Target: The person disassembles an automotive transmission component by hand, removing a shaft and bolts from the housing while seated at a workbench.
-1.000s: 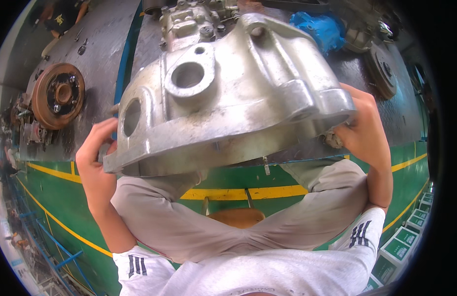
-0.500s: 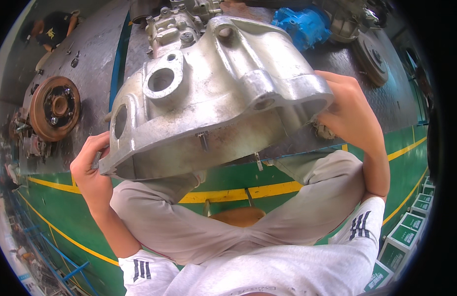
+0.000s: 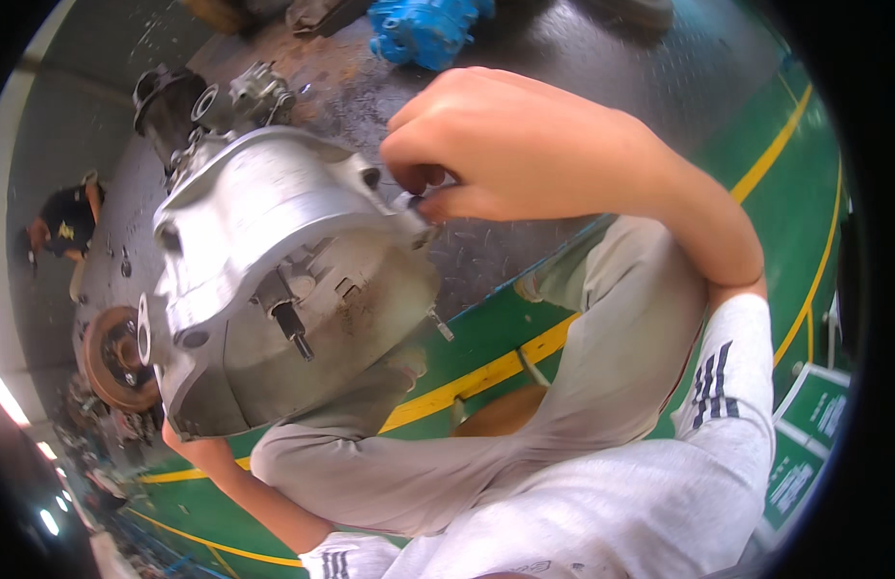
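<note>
A large silver metal bell housing (image 3: 264, 198) stands tilted over the bench edge, its open mouth toward me. Inside, a dark splined shaft (image 3: 292, 323) sticks out, and a small metal stud (image 3: 441, 325) juts from the right rim. My right hand (image 3: 467, 145) is closed with curled fingers on the lug at the housing's right flange. At the lower left rim, my left hand (image 3: 182, 437) is mostly hidden behind the housing; only its wrist side shows, and its fingers cannot be seen.
On the dark metal bench (image 3: 525, 106) lie a blue cast part (image 3: 423, 31) and, at left, a rusty brake disc (image 3: 119, 357). Behind the housing are more metal castings (image 3: 259, 92). Another person (image 3: 69, 217) is at far left. A wooden stool (image 3: 501, 413) stands below.
The bell housing now appears turned and further left in view. My right hand has come round to its right flange lug. The view itself has swung too.
</note>
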`<state>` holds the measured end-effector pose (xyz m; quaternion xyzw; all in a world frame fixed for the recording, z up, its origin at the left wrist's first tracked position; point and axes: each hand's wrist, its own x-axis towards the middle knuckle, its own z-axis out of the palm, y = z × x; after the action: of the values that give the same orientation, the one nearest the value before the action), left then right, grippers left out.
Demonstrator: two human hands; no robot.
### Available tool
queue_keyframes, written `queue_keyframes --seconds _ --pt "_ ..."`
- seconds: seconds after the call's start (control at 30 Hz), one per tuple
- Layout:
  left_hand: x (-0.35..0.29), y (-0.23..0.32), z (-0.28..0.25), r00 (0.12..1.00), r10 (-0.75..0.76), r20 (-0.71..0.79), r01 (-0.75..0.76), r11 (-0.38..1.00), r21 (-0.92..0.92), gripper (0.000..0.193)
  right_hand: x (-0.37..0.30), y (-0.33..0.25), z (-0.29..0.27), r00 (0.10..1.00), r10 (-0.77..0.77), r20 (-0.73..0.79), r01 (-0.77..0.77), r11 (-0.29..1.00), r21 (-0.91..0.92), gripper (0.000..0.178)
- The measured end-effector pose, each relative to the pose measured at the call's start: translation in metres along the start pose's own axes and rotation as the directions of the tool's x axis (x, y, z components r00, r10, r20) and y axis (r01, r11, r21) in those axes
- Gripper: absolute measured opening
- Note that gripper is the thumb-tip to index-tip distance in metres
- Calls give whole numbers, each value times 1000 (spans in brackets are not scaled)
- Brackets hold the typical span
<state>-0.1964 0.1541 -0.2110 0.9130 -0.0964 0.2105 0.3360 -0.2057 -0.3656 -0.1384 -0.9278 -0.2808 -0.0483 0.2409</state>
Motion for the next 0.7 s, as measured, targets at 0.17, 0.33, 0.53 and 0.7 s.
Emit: queue_keyframes --seconds 0.17,0.33,0.53,0.7 --pt "7 9 -2 997 69 35 -74 978 197 60 -2 11 5 998 -58 -10 59 990 126 27" --pt "-3 19 13 981 137 -140 -107 973 205 66 0 -3 -13 988 88 125 -99 991 85 28" --pt "-2 27 9 989 57 -134 -32 982 188 66 -19 11 -10 998 -64 28 59 985 162 24" --pt "-3 28 8 989 36 -141 -10 983 186 66 -21 16 -18 983 -185 6 180 960 214 20"
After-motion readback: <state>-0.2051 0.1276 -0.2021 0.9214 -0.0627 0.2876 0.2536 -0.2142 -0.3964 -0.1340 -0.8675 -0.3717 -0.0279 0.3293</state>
